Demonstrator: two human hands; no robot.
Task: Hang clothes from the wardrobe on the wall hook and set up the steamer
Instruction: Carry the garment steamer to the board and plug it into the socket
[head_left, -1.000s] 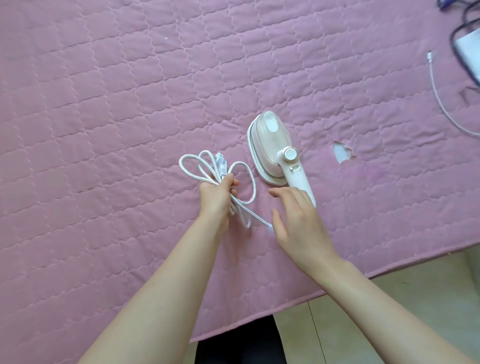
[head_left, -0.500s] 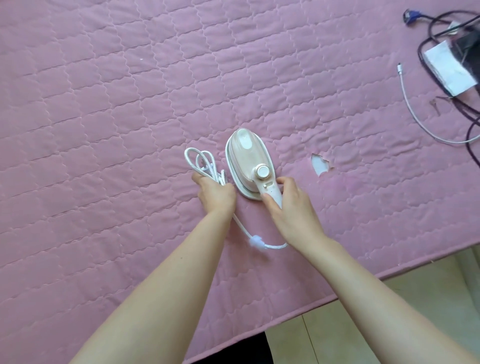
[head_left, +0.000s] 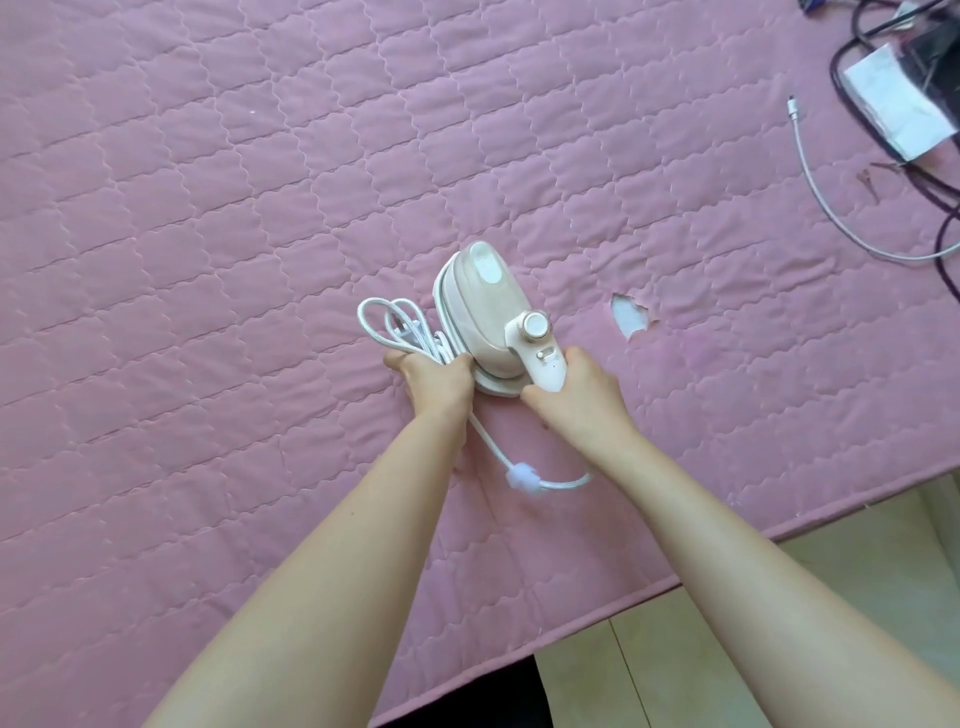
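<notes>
Since 1 second back, the right hand (head_left: 576, 400) has closed on the handle of the steamer (head_left: 488, 312), where it only hovered then. From the head view, the steamer lies on the pink quilted bed (head_left: 208, 208), its long axis running away from the person, handle end nearest. Fingers of the left hand (head_left: 436, 382) clench the bundled cord (head_left: 395, 327) just beside it. Both hands sit equally near; lifting probably comes next.

steamer (head_left: 485, 306) on bed (head_left: 208, 208) | cord (head_left: 400, 327) just left of steamer | tear (head_left: 629, 317) right of steamer | cables (head_left: 852, 208) far right of steamer
</notes>
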